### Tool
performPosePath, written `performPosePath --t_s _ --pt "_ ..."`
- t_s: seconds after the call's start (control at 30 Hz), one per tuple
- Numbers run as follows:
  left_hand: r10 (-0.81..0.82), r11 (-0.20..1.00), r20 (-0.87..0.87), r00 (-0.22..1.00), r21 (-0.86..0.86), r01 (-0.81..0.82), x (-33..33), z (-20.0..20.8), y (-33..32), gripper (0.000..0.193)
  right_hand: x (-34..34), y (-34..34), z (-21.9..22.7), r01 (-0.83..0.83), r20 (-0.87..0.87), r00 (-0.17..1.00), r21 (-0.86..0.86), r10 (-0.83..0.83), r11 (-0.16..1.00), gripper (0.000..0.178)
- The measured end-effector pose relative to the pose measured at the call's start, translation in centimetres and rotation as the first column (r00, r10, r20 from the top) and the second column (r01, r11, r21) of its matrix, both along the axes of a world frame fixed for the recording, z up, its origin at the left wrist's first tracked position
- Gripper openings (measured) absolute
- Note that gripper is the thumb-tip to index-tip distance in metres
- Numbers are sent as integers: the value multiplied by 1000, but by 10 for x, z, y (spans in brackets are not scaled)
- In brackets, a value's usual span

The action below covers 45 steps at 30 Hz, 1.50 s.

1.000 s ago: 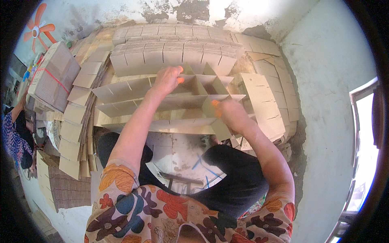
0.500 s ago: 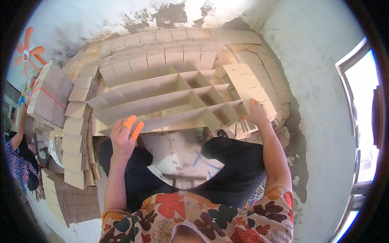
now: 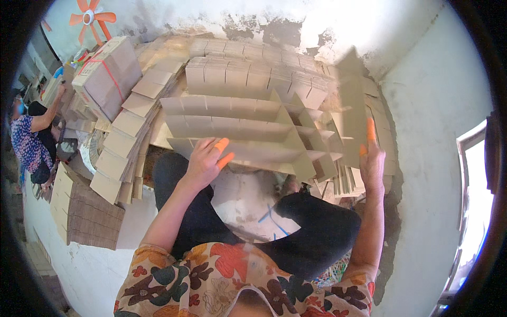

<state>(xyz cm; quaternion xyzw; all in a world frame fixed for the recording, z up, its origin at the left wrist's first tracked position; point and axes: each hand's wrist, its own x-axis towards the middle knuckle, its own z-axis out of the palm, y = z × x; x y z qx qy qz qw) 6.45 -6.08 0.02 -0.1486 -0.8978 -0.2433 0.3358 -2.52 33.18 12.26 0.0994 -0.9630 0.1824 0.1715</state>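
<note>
Several long slotted cardboard strips (image 3: pixel 232 129) stand on edge in front of me, crossed at their right part by shorter slotted cardboard pieces (image 3: pixel 300 140), making a grid of cells. My left hand (image 3: pixel 202 162) is over the nearest long strip, its orange-covered thumb and finger apart; I see nothing between them. In my right hand (image 3: pixel 373 156), also with orange finger covers, is a slotted cardboard strip (image 3: pixel 353 100), held upright to the right of the grid. Its lower end is partly behind other cardboard.
Stacked slotted strips (image 3: pixel 253 76) lie behind the grid. More cardboard pieces (image 3: pixel 127 127) overlap in a row at left, beside a strapped carton (image 3: pixel 105 79). An orange fan (image 3: pixel 88 18) is at the far left. Another person (image 3: pixel 33 132) sits at left; a wall (image 3: pixel 422 158) is at right.
My right hand has lifted the cardboard strip from a slanting position to upright, farther right. The view has turned, shifting the scene rightward. My left hand stays by the nearest strip.
</note>
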Motion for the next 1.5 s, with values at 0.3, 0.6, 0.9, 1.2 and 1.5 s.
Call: performPosePath --t_s 0.3,0.6,0.9,1.2,1.5 --pt "-194 972 199 961 -93 216 -41 -16 46 33 5 -86 6 -243 244 923 -228 297 943 67" --pt "-234 972 151 961 1 236 -59 -35 51 16 -22 -89 -25 -369 107 900 -333 423 868 70" --pt "-207 978 115 972 30 205 -67 -43 51 14 -26 -100 -19 -332 270 855 -373 443 867 66" --pt "-189 981 121 975 63 182 -68 -37 54 6 -33 -134 -44 -486 273 808 -192 522 853 60" --pt "-218 975 144 965 83 207 -68 -41 52 15 -36 -146 -46 -562 317 804 125 503 818 62"
